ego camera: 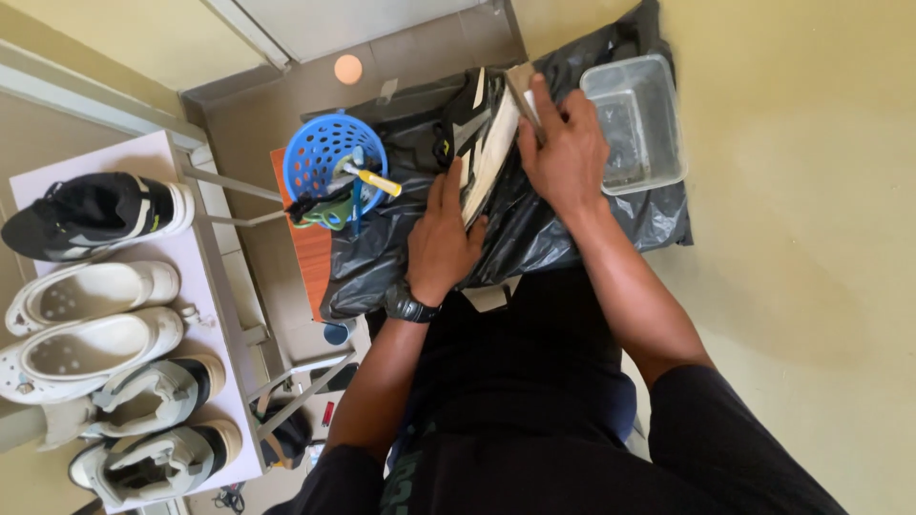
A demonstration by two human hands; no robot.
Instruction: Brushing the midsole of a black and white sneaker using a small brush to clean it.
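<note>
Black sneaker [477, 133] with pale sole, tipped on its side between both hands, over a black plastic bag [534, 229] spread across the lap. Left hand [441, 238] flat against the sole's near end, fingers stretched, steadying rather than clasping; black watch [412, 307] at its wrist. Right hand [565, 153] closed round a brush [523, 100], pressed to the sole's far edge. Just right of that hand, a clear tub [637, 122] on the bag. Left of the left hand, a blue basket [329, 157] with small tools, on an orange surface. Well off to the left, a white shelf [205, 286] with one black sneaker [91, 215], two white clogs [91, 324] and two grey-green sneakers [148, 429].
</note>
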